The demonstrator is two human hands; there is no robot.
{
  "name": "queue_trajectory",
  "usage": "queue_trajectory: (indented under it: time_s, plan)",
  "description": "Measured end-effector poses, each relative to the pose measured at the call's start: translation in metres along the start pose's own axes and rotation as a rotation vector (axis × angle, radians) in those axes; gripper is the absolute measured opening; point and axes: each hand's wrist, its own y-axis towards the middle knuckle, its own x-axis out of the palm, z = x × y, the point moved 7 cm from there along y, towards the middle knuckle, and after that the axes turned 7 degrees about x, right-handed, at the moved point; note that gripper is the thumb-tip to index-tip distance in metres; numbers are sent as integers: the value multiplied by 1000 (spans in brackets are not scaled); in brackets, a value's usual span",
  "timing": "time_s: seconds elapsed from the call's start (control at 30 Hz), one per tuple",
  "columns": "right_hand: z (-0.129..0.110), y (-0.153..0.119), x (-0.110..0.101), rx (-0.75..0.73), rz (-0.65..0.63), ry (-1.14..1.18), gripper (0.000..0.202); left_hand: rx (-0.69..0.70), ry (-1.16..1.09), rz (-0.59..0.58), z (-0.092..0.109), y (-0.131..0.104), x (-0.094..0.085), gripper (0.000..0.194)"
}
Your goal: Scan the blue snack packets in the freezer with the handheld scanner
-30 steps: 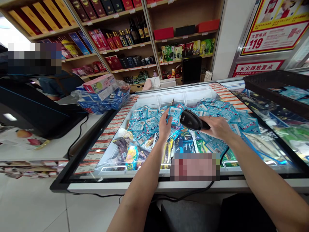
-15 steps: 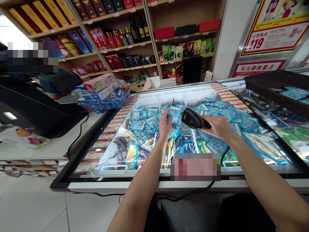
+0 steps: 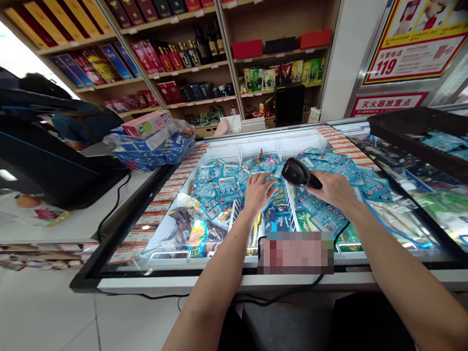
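My right hand (image 3: 333,191) is wrapped round the handle of a black barcode scanner (image 3: 295,171), its head tilted to the left above the packets. Palm down, my left hand (image 3: 258,191) has its fingers apart over the middle of the pile, nothing plainly gripped in them. Whether its fingertips touch a packet I cannot tell. Many blue packets (image 3: 228,187) with printed labels and barcodes lie spread across the glass top of a chest freezer (image 3: 155,282). Under the glass, wrapped frozen goods (image 3: 198,235) and white wire baskets (image 3: 291,207) show.
A dark tray (image 3: 398,126) with more blue packets stands on the right. At left are plastic-wrapped boxes (image 3: 153,141) and a black checkout machine (image 3: 40,161). A black cable (image 3: 278,298) hangs along the front edge. Stocked shelves (image 3: 193,63) stand behind.
My left hand has let go of the blue packet it held upright, and its fingers have spread lower over the pile. The scanner has moved slightly right and up in my right hand.
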Motion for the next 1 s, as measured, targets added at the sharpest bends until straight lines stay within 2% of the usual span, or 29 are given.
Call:
queue_trajectory:
  time_s: [0.1,0.3,0.57,0.83,1.0]
  plan:
    - [5,1,0,41,21,-20,39,-39,62,-74,-2,0,6,29]
    - [9,2,0,99,12,-52,39,-212,178,-82,-29,-6,3,31]
    - [17,2,2,159,-3,-67,39,-307,260,-45,-59,-15,-5,34]
    - [21,3,-1,220,-19,-86,43,-246,231,-53,-60,-13,1,38]
    - [20,3,-1,230,-36,-96,44,-185,212,0,-53,-11,0,32]
